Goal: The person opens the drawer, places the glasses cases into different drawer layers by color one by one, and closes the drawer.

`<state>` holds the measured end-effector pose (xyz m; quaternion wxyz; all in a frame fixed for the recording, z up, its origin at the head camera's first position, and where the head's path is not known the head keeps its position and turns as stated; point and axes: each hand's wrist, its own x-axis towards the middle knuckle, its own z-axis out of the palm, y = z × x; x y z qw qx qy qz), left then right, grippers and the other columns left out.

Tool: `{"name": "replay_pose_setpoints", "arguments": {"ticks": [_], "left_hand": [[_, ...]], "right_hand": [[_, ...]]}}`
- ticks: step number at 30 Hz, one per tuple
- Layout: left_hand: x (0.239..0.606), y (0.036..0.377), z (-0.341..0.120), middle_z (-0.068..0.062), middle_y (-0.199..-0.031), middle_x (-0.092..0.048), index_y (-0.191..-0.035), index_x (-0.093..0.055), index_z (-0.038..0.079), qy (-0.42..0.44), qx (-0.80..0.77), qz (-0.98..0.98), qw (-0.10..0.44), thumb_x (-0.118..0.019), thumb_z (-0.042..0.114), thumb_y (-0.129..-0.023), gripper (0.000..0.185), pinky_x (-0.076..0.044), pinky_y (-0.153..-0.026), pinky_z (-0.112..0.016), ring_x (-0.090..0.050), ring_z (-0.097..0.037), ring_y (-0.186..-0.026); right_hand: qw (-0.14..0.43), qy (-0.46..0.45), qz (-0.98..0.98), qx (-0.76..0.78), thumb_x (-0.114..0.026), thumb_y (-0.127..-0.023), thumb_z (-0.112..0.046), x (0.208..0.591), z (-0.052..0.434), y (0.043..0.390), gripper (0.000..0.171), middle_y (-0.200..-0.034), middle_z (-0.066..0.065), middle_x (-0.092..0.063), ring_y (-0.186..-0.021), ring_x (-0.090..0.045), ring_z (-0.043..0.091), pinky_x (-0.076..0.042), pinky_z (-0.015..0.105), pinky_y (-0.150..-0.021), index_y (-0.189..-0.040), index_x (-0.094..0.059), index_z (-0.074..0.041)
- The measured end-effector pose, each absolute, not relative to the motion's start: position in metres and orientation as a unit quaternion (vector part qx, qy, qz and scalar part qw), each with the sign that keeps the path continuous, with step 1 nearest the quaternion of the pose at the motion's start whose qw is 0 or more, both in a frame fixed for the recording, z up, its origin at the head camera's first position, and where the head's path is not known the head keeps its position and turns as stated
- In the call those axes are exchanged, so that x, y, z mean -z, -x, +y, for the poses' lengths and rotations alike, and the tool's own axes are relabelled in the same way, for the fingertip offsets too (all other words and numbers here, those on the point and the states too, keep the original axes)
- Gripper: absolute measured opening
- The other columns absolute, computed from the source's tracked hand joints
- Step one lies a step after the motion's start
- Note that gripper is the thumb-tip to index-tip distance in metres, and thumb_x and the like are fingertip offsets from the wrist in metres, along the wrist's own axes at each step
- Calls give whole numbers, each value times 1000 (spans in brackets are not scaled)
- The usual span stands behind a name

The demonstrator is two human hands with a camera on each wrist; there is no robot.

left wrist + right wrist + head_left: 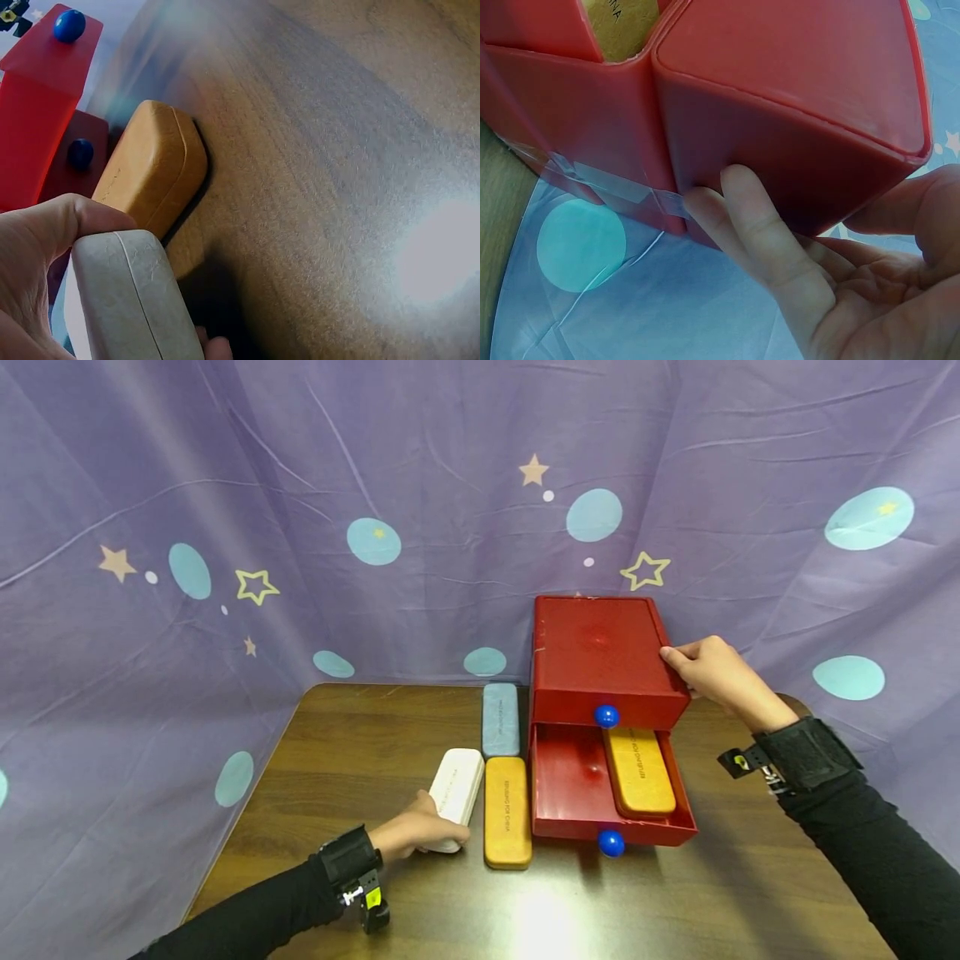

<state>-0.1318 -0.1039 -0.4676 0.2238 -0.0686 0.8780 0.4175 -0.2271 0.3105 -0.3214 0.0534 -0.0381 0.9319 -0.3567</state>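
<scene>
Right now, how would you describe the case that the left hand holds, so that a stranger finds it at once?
Start at the red drawer box on the wooden table. Three long cases lie left of it; the white case is leftmost, gripped by the left hand. Its neighbours are the orange case and the blue-grey case; only this one is white.

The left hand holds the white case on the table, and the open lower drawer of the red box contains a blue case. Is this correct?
Not quite. In the head view, the case in the open lower drawer of the red box is orange, not blue. The left hand does hold the white case on the table.
</scene>
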Motion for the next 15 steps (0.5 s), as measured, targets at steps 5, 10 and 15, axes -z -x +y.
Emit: {"name": "replay_pose_setpoints", "arguments": {"ticks": [5, 10, 15], "left_hand": [[460, 134, -105, -15, -94, -48, -107, -43, -5, 72, -439, 863, 238, -77, 13, -59, 62, -44, -49, -28, -52, -22, -72], [456, 139, -106, -14, -95, -50, -105, -45, -3, 69, -439, 861, 246, -76, 15, -60, 58, -47, -50, -30, -55, -23, -75], [449, 142, -106, -13, -95, -51, -102, -47, 0, 66, -420, 871, 247, -77, 19, -60, 54, -50, -52, -33, -54, -22, -76]], "right_hand": [[55, 39, 930, 361, -40, -110, -32, 321, 311, 227, 56, -86, 13, -73, -71, -64, 4, -61, 27, -64, -126, -60, 18], [53, 37, 931, 360, -40, -110, -32, 321, 311, 227, 56, -86, 11, -72, -71, -63, 4, -61, 27, -64, -126, -60, 18], [52, 37, 932, 357, -41, -110, -31, 322, 310, 228, 55, -85, 11, -72, -71, -63, 4, -62, 30, -65, -126, -61, 17]]}}
